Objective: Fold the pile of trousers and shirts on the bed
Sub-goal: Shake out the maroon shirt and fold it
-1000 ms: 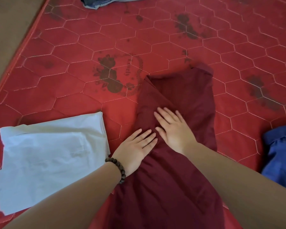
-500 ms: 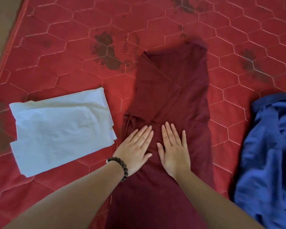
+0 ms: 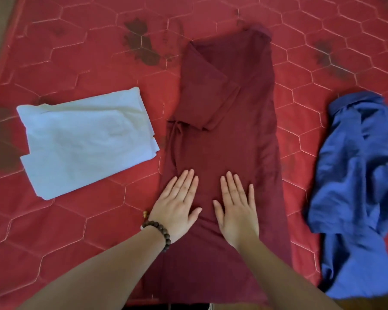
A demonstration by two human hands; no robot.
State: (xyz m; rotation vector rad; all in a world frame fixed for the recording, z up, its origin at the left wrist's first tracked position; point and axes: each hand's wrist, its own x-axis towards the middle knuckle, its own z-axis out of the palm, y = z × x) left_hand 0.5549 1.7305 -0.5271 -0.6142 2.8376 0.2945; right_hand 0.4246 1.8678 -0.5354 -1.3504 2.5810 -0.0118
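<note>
Both hands, left [image 3: 177, 206] and right [image 3: 238, 209], lie flat with fingers straight on the near half of the maroon shirt [image 3: 224, 135], whose long axis runs away across the bed [image 3: 76, 231], collar end farthest from them.

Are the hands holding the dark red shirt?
No, nothing is held. The left hand and right hand lie flat on the maroon shirt, pressing its middle.

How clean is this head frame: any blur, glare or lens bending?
Head view: soft, even light, no glare; the maroon garment and both hands are fairly sharp; the blue garment smears slightly toward the right edge; the mattress quilting curves near the borders, typical wide-angle bending.
</note>
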